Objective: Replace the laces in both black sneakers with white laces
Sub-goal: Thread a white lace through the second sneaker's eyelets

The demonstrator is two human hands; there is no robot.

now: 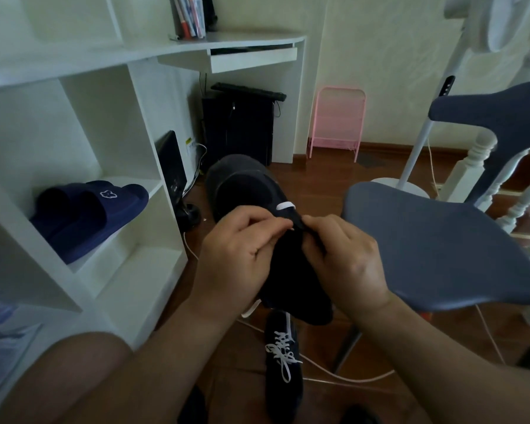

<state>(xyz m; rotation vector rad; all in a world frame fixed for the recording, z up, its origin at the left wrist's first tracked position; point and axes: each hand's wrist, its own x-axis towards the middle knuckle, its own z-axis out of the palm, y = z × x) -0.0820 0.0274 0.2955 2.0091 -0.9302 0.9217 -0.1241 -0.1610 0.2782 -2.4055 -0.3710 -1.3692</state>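
A black sneaker [242, 188] is held up in mid-air, toe pointing away from me. One white lace [285, 206] crosses its lowest eyelets. My left hand [239, 255] pinches a strand of that white lace beside the eyelet row. My right hand [346, 255] grips the sneaker's tongue and right eyelet edge. The rest of the lace hangs below the shoe, mostly hidden by my hands. A second black sneaker [283, 359] lies on the wooden floor beneath, fully laced in white with a bow.
A blue-grey chair [435, 240] stands close on the right. White shelving [83, 142] on the left holds navy slides [86, 215]. A white cable [334, 374] runs across the floor. A computer tower [237, 127] sits under the desk, with a pink rack [337, 120] against the wall.
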